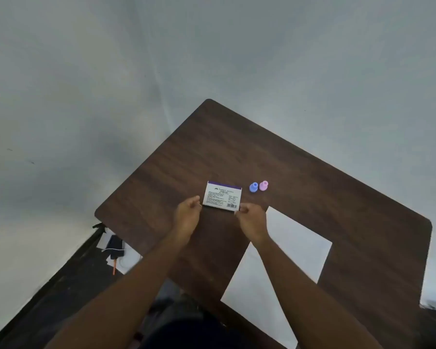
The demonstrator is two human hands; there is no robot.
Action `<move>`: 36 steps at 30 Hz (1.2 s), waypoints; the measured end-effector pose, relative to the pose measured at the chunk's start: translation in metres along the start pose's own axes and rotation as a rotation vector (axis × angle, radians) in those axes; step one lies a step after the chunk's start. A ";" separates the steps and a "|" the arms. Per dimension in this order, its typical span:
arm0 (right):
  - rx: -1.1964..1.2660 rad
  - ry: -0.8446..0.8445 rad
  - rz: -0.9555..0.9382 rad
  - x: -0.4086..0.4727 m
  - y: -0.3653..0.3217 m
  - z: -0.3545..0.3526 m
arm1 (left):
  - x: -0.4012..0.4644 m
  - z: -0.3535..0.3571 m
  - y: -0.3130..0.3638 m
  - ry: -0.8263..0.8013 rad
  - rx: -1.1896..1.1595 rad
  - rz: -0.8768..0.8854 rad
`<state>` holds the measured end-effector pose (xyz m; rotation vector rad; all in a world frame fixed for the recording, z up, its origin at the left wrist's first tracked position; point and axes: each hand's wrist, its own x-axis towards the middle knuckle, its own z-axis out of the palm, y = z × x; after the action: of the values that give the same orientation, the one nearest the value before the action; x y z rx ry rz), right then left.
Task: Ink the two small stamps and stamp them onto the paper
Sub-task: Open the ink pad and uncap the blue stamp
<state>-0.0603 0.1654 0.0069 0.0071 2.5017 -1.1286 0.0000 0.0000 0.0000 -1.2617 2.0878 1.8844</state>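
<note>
The fingers (196,199) of the left hand (186,217) are curled loosely at the near left corner of the ink pad box (223,196). They look to be touching its edge, though I cannot tell whether they really pinch it. The fingers of the right hand (252,220) are bunched together at the near right corner by the barcode, seemingly nipping that corner. The box lies flat and closed on the desk (325,197), label up.

From here the likely step is opening the box, and that is where trouble could start. With only the corners held, a stiff lid could make the box slip or jump. If it pops open suddenly, the pad could tip out face down and smear ink on the wood.

The blue stamp (253,187) and the pink stamp (263,185) stand upright and touching, just to the right of the box. A jerk of the right hand could knock them over and set them rolling towards the far edge.

The paper (297,245) lies nearer the person, under the right forearm. Dragging that arm could shift or crease the sheet, and inky fingers would mark it.
</note>
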 end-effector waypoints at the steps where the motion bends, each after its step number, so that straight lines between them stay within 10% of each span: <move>1: -0.002 0.014 0.004 0.004 0.000 0.001 | 0.005 0.000 0.001 0.005 0.074 0.034; 10: 0.020 0.043 0.070 0.012 0.004 0.011 | 0.024 0.006 0.004 -0.070 0.359 0.170; 27: 0.230 0.146 0.135 0.040 -0.023 -0.006 | 0.037 0.007 0.044 0.016 0.072 0.189; 36: 0.190 0.047 0.110 0.072 -0.045 -0.009 | 0.077 0.009 0.057 -0.188 0.009 0.056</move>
<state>-0.1370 0.1302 0.0193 0.2239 2.3921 -1.3283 -0.0891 -0.0373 0.0020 -0.9905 2.0517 1.9296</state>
